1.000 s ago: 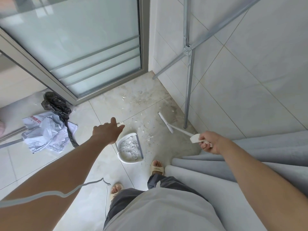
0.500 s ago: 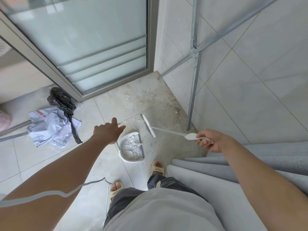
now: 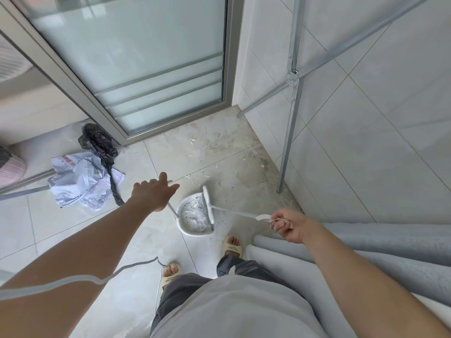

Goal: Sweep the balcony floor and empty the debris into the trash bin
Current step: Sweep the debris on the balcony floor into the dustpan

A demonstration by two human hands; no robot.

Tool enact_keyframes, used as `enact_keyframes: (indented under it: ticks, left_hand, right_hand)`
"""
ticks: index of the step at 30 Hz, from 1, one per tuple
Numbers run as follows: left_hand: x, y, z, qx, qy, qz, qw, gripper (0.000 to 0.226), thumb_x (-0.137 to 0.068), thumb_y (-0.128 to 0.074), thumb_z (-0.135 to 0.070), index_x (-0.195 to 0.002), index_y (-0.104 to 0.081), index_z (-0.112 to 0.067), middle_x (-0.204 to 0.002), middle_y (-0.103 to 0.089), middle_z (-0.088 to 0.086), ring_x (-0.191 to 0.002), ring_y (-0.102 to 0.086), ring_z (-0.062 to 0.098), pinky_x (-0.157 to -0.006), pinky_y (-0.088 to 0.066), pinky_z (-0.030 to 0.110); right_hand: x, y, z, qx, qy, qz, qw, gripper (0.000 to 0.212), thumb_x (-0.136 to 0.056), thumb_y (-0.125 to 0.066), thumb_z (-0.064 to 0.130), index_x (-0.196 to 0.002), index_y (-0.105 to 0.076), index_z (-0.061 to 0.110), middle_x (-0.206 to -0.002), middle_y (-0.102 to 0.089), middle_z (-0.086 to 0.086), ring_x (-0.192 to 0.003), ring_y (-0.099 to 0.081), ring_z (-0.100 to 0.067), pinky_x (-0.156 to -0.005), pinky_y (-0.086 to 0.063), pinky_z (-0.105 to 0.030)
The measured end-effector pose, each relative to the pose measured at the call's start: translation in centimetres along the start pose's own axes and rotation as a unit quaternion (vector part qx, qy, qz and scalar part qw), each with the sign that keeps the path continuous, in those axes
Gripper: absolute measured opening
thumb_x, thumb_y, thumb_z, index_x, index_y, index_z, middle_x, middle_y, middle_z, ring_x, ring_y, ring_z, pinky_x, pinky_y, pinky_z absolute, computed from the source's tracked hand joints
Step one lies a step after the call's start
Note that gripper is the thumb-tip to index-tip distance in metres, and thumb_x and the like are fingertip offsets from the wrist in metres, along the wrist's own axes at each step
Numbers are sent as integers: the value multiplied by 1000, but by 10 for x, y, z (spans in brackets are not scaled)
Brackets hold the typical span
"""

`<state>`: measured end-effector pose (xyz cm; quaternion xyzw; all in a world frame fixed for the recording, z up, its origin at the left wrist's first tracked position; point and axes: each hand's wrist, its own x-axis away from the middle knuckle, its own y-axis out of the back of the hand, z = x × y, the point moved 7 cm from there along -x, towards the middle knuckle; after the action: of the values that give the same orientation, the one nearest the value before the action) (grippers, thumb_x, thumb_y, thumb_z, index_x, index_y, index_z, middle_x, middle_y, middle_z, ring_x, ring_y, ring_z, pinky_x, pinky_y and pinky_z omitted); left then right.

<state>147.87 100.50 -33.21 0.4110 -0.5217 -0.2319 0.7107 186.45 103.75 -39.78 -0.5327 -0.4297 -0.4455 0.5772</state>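
Near the centre of the frame, a round white plastic dustpan [image 3: 194,219] is sitting on the pale tiled balcony floor [image 3: 219,154], already holding a heap of whitish scraps. The right hand [image 3: 289,224], at centre right, is gripping the thin white handle of a small white brush [image 3: 210,208] with curled fingers, and the brush head is lying across the pan's open lip. The left hand [image 3: 152,193] is reaching out at centre left with fingers spread and relaxed; it seems to be steadying the pan's upright handle, but I cannot tell whether it is actually touching it. White flecks [image 3: 195,140] are lying scattered on the dirtier tile above the pan, toward the frosted glass sliding door [image 3: 136,57] in the upper left, so sweeping is looking only partly done. No trash bin is showing; a crumpled printed white bag [image 3: 80,181] and a dark twisted plastic bag [image 3: 100,145] are lying at the left. With the pan loosely held, a firm stroke is likely to push it back or tip it, spilling the scraps onto clean tile. Light flakes may also slip under the lip.
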Motion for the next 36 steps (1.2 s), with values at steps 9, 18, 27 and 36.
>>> enact_keyframes:
  ticks: [9, 18, 27, 36]
  left_hand:
    - [43, -13, 78, 50, 55, -48, 996, 55, -97, -20, -62, -119, -48, -20, -104, -66, 8, -98, -64, 30, -75, -43, 38]
    - [103, -30, 173, 115, 162, -76, 977, 49, -99, -25, -58, -120, -49, -21, -112, -65, 13, -104, -62, 33, -84, -44, 38]
    - [139, -61, 247, 116, 209, -50, 970, 52, -98, -22, -59, -121, -50, -22, -107, -67, 11, -100, -62, 32, -82, -43, 37]
    - [164, -88, 309, 116, 235, -34, 964, 55, -98, -21, -59, -131, -48, -23, -120, -63, 10, -108, -60, 33, -84, -42, 38]
  right_hand:
    - [7, -21, 10, 88, 53, -32, 994, 11, -96, -34, 3, -98, -44, -1, -65, -34, -7, -28, -35, -5, -22, -25, -11]
    - [-5, -77, -1, 183, 80, -70, 977, 9, -96, -38, 1, -98, -46, -2, -64, -37, -6, -29, -38, -4, -25, -29, -10]
    - [-4, -128, -21, 212, 126, -111, 963, 19, -91, -45, 0, -108, -50, -1, -74, -44, -11, -33, -43, -7, -27, -32, -12]
    - [-32, -192, -91, 213, 128, -176, 953, 14, -89, -42, -4, -99, -50, 2, -79, -46, -14, -53, -45, -15, -31, -31, -10]
